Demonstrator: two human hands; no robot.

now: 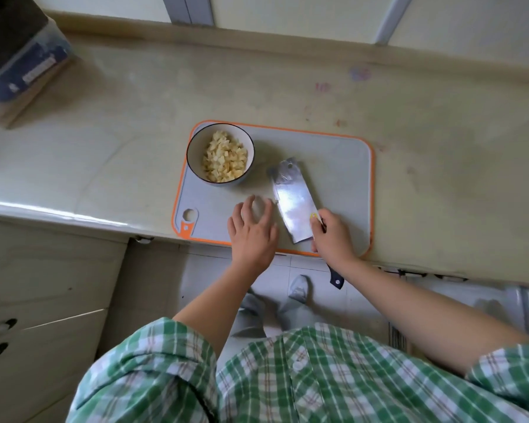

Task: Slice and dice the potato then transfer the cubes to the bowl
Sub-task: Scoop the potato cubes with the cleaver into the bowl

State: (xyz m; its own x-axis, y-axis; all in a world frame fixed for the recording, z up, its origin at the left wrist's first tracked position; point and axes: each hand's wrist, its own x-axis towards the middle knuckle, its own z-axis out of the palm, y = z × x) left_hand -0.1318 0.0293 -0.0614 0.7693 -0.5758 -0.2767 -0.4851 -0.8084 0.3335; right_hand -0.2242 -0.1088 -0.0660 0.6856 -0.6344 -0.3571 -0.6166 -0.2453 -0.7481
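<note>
1. The potato cubes (224, 157) lie heaped in a white bowl (196, 151), pale yellow and small-cut, filling much of it.
2. The bowl stands on the cutting board (342, 178), a grey board with an orange edge, in its 10 o'clock corner.
3. A cleaver (293, 203) lies flat on the board at the bowl's 4 o'clock, its tip pointing toward 11 o'clock, close to the bowl but apart from it.
4. The right hand (332, 236) curls around the cleaver's handle at the blade's heel; the dark handle end sticks out below the wrist past the board's near edge.
5. The left hand (252, 233) is over the board just beside the blade, at its 9 o'clock, fingers spread and slightly bent, holding nothing.
6. The board sits on a pale countertop (440, 132), at its near edge.
7. A clear box (22, 65) rests on the counter at 10 o'clock, well apart from the board.
8. Pale drawers (43, 300) sit below the counter at 8 o'clock; a green plaid shirt (287, 377) fills 6 o'clock.
</note>
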